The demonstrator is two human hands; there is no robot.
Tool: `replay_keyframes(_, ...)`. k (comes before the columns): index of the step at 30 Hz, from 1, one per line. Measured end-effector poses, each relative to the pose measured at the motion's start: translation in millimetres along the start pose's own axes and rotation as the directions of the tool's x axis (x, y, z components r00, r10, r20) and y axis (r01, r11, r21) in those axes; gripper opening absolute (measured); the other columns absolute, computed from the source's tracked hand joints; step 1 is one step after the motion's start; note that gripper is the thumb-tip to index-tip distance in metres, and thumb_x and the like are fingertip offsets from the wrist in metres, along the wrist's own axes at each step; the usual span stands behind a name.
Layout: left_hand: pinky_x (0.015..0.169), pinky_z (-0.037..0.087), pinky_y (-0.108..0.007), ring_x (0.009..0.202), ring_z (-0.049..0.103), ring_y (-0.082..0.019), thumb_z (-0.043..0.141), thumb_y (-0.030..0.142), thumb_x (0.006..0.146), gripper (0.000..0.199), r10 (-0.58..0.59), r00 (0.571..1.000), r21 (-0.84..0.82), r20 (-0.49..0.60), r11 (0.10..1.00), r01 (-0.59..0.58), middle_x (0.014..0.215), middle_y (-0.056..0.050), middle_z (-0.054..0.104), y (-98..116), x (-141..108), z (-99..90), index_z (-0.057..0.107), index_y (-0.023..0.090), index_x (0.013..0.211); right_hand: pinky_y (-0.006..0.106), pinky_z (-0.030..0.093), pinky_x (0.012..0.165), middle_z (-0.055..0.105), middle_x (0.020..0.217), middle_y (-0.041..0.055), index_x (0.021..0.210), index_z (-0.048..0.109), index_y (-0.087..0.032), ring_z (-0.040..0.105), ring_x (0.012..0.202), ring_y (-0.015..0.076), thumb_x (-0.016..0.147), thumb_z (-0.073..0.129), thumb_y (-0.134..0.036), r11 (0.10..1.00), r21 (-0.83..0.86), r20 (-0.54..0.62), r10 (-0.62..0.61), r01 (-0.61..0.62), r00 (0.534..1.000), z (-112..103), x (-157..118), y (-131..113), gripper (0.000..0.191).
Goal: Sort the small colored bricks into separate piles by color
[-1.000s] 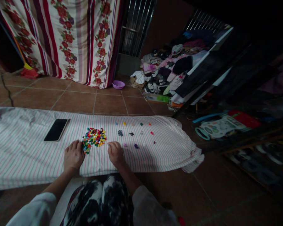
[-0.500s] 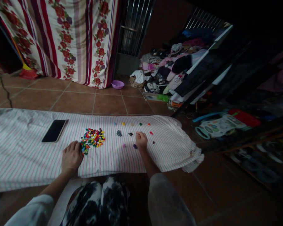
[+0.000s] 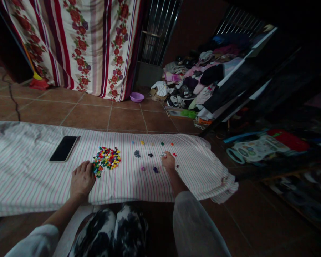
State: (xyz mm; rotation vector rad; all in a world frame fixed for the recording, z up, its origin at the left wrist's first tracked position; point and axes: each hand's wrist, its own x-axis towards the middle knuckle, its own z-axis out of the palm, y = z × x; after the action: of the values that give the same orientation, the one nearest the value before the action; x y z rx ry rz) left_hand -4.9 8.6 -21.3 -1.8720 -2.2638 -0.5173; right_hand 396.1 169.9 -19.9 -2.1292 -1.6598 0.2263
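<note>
The left hand [image 3: 82, 179] lies on the stripy cloth [image 3: 37, 182] with its back up. It is open, with the fingers a little bent, and its fingertips are right by the left edge of the big mixed pile [image 3: 107, 159]. The pile is made of tiny bits in red, yellow, green, white and more (lots and lots of colors!).

The right hand [image 3: 169, 161] is over on the right, by the small pale gray bits [image 3: 162, 155]. Its fingers are curled in and closed, but it is too hard to tell if a tiny bit is pinched in them.

More little groups sit on the cloth, apart from the pile. Yellow bits [image 3: 142, 142], green bits [image 3: 162, 144] and an orange bit [image 3: 172, 144] are in the far row. Dark gray bits [image 3: 137, 154], black bits [image 3: 150, 155] and red bits [image 3: 174, 155] are in the middle. Pink bits [image 3: 142, 169] and purple bits [image 3: 155, 170] are nearer the person. A phone [image 3: 64, 148] with a black screen lies to the left of the pile.
</note>
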Motion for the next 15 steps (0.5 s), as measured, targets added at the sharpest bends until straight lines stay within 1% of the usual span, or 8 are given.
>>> replay_keyframes(7,0.09,0.043,-0.042,0.115,0.057,-0.028,0.04,0.024,0.091,0.031,0.011,1.0,0.03,-0.007,0.999,-0.011,0.126,-0.013,0.062,-1,0,2.1,0.059,0.014,0.113,0.025,0.043,0.082,0.066,0.096,0.0083,0.116,0.066,-0.015,0.059,0.093,0.0195,0.079,0.06,-0.019,0.998,-0.054,0.055,-0.033,0.036,0.998,3,9,-3,0.038)
replay_keyframes(10,0.089,0.043,-0.042,0.115,0.057,-0.028,0.041,0.024,0.09,0.031,0.019,1.0,0.04,-0.019,0.999,-0.018,0.126,-0.013,0.062,-2,0,4.0,0.059,0.014,0.113,0.026,0.042,0.084,0.065,0.097,0.0093,0.11,0.069,-0.015,0.058,0.093,0.0196,0.08,0.06,-0.02,0.995,-0.079,0.058,-0.062,0.066,0.996,5,12,-2,0.032)
replay_keyframes(15,0.088,0.044,-0.042,0.114,0.057,-0.028,0.041,0.024,0.09,0.03,0.043,0.998,0.049,-0.055,0.998,-0.04,0.125,-0.013,0.063,-4,-1,7.4,0.059,0.014,0.112,0.024,0.04,0.084,0.065,0.097,0.0109,0.102,0.068,-0.01,0.057,0.088,0.0167,0.082,0.057,-0.015,0.992,-0.086,0.054,-0.088,0.092,0.995,6,13,-1,0.024)
